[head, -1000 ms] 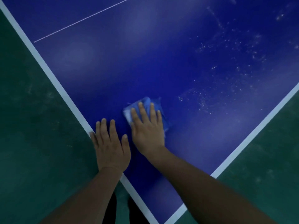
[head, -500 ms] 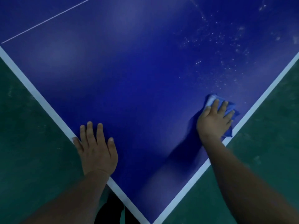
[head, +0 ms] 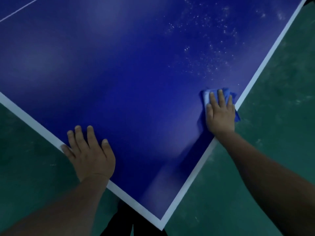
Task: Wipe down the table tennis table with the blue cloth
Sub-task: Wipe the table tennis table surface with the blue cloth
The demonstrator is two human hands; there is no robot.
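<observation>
right hand (head: 220, 114) presses the blue cloth (head: 207, 96) flat on the desk (head: 136, 74) at its right white edge line.

the cloth lies on the blue top, just beside the white border (head: 252, 79), one corner poking out past the hand toward the green floor (head: 281, 116). the right hand's grip is apart, fingers straight and laid over the cloth, not curled round it. the left hand (head: 90, 155) rests palm down near the other white edge, fingers spread and straight, grip apart, holding nothing. pale specks (head: 204, 53) dot the surface beyond the cloth, toward the far right. a thin white line (head: 17, 9) crosses the top left corner. the desk's near corner (head: 161, 227) points toward the person.
</observation>
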